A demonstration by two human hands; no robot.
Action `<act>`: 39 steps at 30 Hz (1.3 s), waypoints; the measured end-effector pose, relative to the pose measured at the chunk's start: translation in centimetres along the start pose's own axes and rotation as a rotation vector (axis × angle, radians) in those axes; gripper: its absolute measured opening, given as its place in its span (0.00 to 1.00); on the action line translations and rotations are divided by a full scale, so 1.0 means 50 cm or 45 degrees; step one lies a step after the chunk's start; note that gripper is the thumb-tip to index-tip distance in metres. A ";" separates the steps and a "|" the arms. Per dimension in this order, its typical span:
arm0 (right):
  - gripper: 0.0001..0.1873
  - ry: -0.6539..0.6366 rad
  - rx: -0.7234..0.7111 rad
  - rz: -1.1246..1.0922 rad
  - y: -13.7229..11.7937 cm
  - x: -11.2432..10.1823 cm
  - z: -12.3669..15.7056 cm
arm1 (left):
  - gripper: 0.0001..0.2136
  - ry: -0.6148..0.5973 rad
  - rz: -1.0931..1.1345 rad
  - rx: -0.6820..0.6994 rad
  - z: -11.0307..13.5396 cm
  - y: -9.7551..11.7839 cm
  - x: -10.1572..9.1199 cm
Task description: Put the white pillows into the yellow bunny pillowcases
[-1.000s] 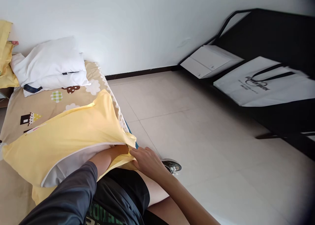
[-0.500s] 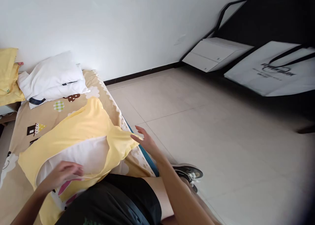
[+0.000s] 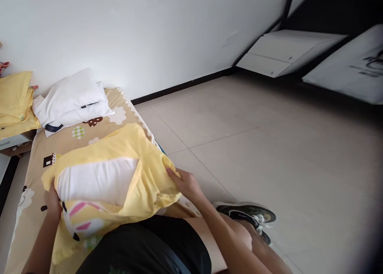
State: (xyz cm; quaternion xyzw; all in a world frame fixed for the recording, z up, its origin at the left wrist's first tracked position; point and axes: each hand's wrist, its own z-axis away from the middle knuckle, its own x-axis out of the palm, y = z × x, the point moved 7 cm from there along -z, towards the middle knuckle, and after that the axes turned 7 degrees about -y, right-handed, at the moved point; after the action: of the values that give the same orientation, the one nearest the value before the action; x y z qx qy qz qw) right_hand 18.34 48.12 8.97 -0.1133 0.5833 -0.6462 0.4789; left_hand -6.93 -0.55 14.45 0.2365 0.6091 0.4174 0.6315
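A yellow pillowcase (image 3: 149, 182) with a pink-eared animal print lies across the bed, beside my lap. Through its long opening shows a white pillow (image 3: 97, 180). My right hand (image 3: 186, 183) is closed on the pillowcase's right end, thumb on top and the other fingers partly hidden beneath. At the opposite end, my left hand (image 3: 53, 200) grips the pillowcase's left edge, with most of its fingers out of sight behind the cloth. The pillow's right edge stops short of the bunched cloth near my right hand.
Several white pillows (image 3: 74, 94) are piled at the far end of the patterned bed sheet (image 3: 67, 146). Folded yellow cloths (image 3: 14, 96) rest on a small cabinet (image 3: 14, 144). White boxes (image 3: 287, 52) and a white bag (image 3: 353, 66) sit on a black rack at the right.
My left hand has moved left from above the opening to the pillowcase's left edge. My right hand has closed on the right end. The view has shifted, and the pillow looks plumper.
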 end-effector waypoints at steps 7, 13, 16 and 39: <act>0.28 0.496 0.149 0.229 0.083 -0.179 0.134 | 0.26 0.098 0.308 0.311 -0.115 0.227 0.000; 0.19 0.051 0.090 0.895 0.160 -0.108 0.094 | 0.24 -0.295 -0.372 0.516 -0.107 0.218 0.137; 0.15 0.302 -0.222 1.060 0.074 -0.093 0.095 | 0.23 -0.583 -0.487 0.974 -0.002 0.192 0.185; 0.13 0.285 -0.775 1.452 -0.097 -0.016 0.052 | 0.17 -1.131 -0.990 1.265 0.104 0.239 0.229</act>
State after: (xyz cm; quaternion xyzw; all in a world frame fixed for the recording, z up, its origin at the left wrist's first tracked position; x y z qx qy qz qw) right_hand 18.25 46.39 14.23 0.1512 0.7549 -0.1049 0.6295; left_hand -5.80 16.32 18.30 0.4064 0.4538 -0.2911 0.7377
